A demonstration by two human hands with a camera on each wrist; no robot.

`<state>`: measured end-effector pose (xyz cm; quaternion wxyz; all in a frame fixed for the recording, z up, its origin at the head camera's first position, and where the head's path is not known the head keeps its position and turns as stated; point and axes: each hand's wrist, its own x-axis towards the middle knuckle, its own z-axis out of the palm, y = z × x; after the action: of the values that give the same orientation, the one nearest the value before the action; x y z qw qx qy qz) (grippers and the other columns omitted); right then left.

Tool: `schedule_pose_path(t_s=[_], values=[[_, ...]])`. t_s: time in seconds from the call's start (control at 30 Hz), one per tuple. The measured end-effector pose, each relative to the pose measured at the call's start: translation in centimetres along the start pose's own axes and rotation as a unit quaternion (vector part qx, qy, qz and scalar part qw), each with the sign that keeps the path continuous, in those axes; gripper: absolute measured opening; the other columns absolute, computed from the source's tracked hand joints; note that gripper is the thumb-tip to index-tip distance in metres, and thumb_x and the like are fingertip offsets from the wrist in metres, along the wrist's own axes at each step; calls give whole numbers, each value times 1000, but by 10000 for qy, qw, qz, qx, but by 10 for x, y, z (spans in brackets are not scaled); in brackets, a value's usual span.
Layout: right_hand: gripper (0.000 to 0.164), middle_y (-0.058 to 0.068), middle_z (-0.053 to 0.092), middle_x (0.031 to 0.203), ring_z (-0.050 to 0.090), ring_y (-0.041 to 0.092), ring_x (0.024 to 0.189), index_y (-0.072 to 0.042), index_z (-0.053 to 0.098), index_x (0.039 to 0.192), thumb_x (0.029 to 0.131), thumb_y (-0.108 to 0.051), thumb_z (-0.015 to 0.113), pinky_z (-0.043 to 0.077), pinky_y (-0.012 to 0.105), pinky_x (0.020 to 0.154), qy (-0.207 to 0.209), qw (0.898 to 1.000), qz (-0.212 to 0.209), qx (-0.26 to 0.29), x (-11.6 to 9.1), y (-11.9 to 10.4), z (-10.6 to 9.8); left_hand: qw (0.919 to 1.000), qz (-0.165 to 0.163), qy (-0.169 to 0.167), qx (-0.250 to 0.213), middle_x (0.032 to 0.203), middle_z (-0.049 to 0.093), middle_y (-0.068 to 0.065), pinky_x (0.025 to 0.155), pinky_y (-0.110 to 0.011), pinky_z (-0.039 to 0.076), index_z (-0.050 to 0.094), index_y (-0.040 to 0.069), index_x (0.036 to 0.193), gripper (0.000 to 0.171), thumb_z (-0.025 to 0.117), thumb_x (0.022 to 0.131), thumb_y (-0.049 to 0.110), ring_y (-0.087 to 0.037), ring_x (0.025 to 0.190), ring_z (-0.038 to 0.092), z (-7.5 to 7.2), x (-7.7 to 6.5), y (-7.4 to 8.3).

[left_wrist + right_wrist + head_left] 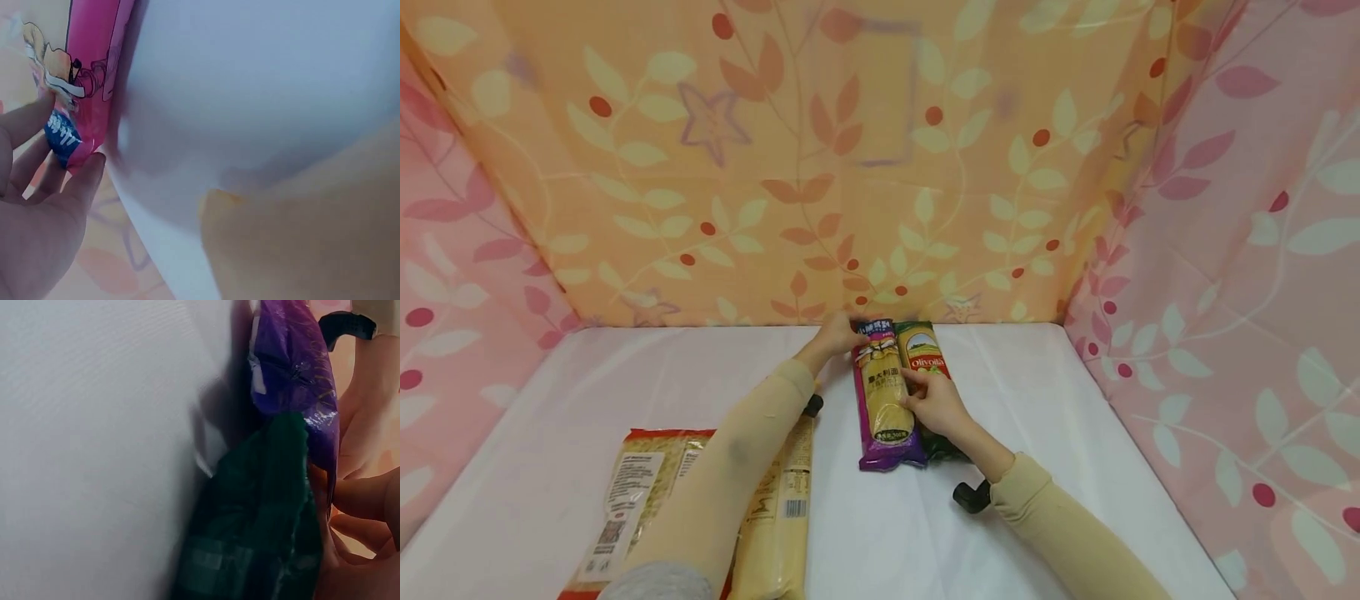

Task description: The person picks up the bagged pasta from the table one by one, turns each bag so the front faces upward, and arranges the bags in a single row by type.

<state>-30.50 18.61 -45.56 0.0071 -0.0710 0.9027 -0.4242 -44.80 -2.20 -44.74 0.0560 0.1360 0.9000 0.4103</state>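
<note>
A purple spaghetti packet (886,392) with a clear front lies lengthwise on the white table. My left hand (838,335) pinches its far end; in the left wrist view the thumb (87,178) is at the packet's edge and the other fingers reach over its front. My right hand (938,407) pinches the right edge of the same packet, lower down. Right against it lies a green Olivoila packet (925,354), partly hidden under the right hand. In the right wrist view, the green packet's end (262,519) sits close to the purple packet's end (294,369).
Two more food packets lie at the front left: a red-edged one (625,492) and a yellowish one (782,517), both partly covered by the left sleeve (737,467). Floral cloth walls (820,167) enclose the table (880,533) at the back and sides.
</note>
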Motion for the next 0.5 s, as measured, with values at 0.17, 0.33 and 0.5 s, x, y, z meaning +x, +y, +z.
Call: schedule_pose_path(t_s=[0.17,0.33,0.5], values=[[51,8,65,91,58,15,74,-2,64,141,92,-4,76,49,26,59,13,9996,-143,-230,-1,3,4,9999,68,-117,-75,140,61,-25,114,-47,41,61,-1,142,56,81,90,8,-38,132,54,1,-5,-1],[49,11,64,108,57,15,79,1,63,141,94,-6,74,50,26,61,-67,9984,-274,-481,-4,5,9,9992,171,-239,279,141,60,-27,115,-49,39,55,-2,147,59,77,93,11,-41,136,48,2,-10,1],[47,15,64,120,58,16,81,2,64,140,95,-5,74,50,26,63,39,9977,-413,-538,-5,6,12,9973,275,-216,652,143,58,-28,120,-51,32,54,-2,148,61,75,93,14,-45,146,34,1,-13,3]])
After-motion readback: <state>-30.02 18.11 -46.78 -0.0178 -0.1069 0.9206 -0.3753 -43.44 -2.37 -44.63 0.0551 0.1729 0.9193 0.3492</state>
